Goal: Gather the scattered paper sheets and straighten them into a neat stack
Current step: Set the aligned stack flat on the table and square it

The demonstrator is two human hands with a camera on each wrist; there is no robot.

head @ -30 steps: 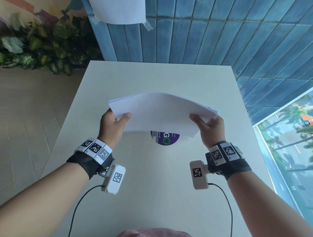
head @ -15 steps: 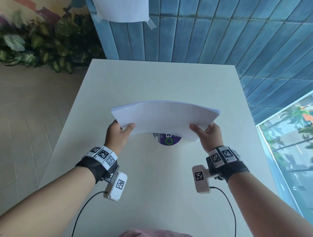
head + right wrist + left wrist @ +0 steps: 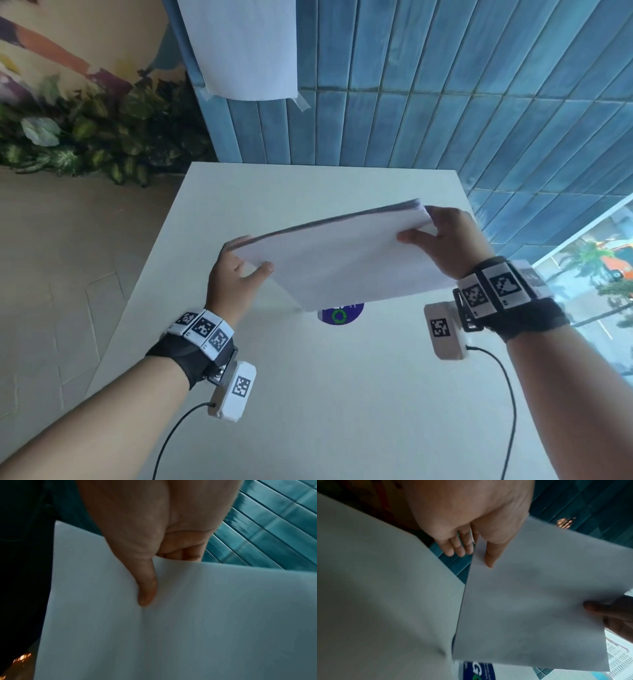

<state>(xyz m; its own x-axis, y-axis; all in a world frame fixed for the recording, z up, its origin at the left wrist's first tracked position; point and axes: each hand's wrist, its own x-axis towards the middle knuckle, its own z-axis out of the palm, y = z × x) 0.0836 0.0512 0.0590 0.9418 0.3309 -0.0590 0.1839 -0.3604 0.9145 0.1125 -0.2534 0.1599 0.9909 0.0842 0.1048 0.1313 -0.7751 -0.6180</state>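
Observation:
A stack of white paper sheets [image 3: 346, 257] hangs in the air above the white table [image 3: 325, 394], tilted with its right end higher and farther. My left hand [image 3: 236, 274] pinches the stack's left end, thumb on top and fingers underneath. My right hand [image 3: 442, 240] grips the right end the same way. In the left wrist view the paper stack [image 3: 530, 608] fills the right side with my left hand [image 3: 477, 550] at its top edge. In the right wrist view my right hand [image 3: 154, 563] has its thumb pressed on the paper stack [image 3: 188, 628].
A round purple sticker with a green logo [image 3: 339, 313] lies on the table under the stack's near edge. A white sheet [image 3: 246, 48] is taped to the blue tiled wall [image 3: 445, 85] behind. Plants [image 3: 85, 137] stand at the left; a window [image 3: 599, 274] is at the right.
Both hands have turned the stack from level and bowed to tilted, my right hand rising and moving away, my left hand staying lower. The sheets look flatter now.

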